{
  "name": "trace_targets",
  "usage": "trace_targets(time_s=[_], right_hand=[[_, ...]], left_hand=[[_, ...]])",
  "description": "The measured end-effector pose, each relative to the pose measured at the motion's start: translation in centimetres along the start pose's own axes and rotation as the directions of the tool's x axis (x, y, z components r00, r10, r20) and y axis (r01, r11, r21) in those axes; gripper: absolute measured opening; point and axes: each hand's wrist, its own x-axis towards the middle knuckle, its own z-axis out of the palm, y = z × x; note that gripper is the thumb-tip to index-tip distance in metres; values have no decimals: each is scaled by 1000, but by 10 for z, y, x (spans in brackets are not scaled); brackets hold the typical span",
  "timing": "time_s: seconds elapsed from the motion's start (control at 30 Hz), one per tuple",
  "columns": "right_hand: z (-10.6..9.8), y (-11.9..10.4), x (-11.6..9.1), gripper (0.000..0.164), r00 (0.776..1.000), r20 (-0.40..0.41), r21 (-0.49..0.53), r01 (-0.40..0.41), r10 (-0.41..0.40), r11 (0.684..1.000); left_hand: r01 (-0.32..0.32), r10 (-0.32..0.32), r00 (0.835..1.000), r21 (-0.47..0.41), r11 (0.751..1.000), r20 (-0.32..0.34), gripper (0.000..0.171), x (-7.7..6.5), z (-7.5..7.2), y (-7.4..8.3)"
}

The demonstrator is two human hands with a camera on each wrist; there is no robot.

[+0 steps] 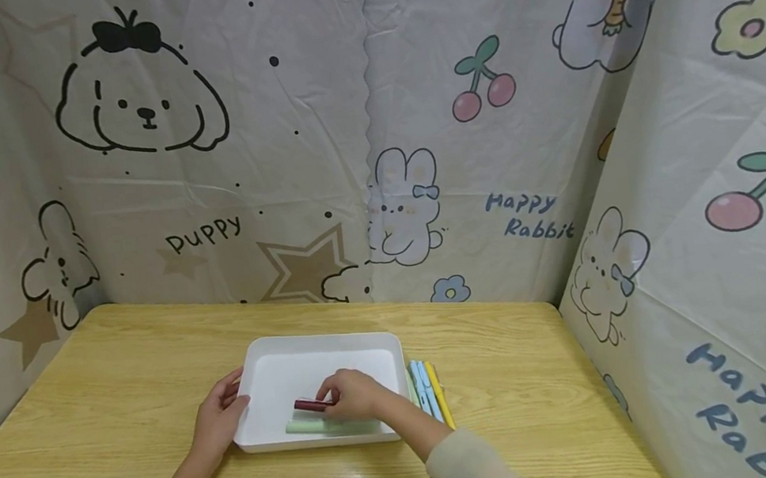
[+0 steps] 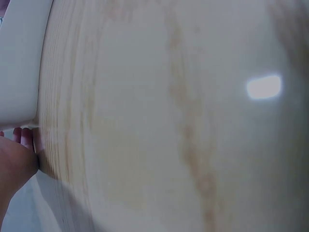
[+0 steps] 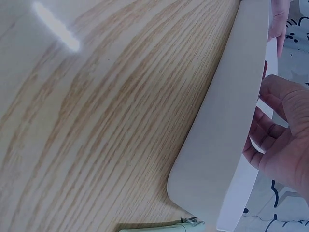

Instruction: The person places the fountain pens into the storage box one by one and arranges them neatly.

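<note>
A shallow white tray [image 1: 317, 341] lies on the wooden table. At its left end my left hand [image 1: 215, 419] grips the wall, with the thumb by the rim and the fingers along the outside. My right hand [image 1: 355, 395] reaches into the tray and pinches a dark red pen [image 1: 312, 405] between thumb and fingers. Just in front of that, a light green pen [image 1: 327, 427] lies on the tray floor along the near wall, partly under the hand. In the right wrist view, the tray wall [image 3: 217, 106] hides most of the red pen.
Right of the tray, light blue pens [image 1: 425, 389] and a yellow pen [image 1: 439, 393] lie side by side. A light green pen [image 3: 154, 228] with a metal clip lies close to the tray's corner. Patterned cloth [image 1: 311, 120] hangs behind the table and along its sides.
</note>
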Motion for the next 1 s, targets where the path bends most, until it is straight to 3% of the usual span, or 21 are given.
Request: trace_targets(time_s=[1.0], right_hand=[[7,-6,4,19,999,31,21,-34,33,999]], left_hand=[[8,-8,1000,-10,1000,1,49,1,0,-2]])
